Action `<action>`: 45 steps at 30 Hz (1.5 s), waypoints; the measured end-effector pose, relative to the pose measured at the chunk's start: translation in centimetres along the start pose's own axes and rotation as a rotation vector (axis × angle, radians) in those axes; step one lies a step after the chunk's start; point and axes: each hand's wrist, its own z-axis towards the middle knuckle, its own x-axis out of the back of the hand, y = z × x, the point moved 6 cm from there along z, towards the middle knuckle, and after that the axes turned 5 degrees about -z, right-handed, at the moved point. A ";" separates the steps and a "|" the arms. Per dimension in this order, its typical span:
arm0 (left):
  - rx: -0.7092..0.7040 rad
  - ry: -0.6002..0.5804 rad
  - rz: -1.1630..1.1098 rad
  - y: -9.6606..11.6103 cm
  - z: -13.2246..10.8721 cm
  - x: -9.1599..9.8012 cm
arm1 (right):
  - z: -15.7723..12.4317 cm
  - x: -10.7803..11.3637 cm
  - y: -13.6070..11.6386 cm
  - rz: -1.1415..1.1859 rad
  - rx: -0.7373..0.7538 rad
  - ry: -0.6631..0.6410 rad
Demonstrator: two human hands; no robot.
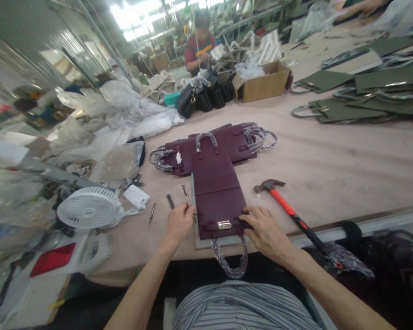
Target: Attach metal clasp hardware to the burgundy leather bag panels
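A flat burgundy leather bag panel (216, 197) lies on a pale board (193, 201), with a metal clasp (225, 225) near its near end. Its rope-like handle (229, 259), wrapped in clear plastic, hangs over the table edge toward me. My left hand (179, 223) sits at the panel's left edge, pinching a slim metal tool (186, 195). My right hand (263, 229) rests on the panel's right corner, its fingers spread beside the clasp. Behind the panel lies a stack of similar burgundy panels (209, 147) with plastic-wrapped handles.
A red-handled claw hammer (278, 204) lies right of the panel. Small tools (152, 213) and a white fan (88, 207) sit left, among plastic bags (119, 162). Olive panels (382, 87), black bags (203, 97), a cardboard box (261, 82) and a seated co-worker (199, 48) are farther back.
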 end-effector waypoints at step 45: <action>0.181 0.136 0.222 -6.2 1.6 3.6 | 2.2 -3.0 -0.6 0.224 0.036 0.394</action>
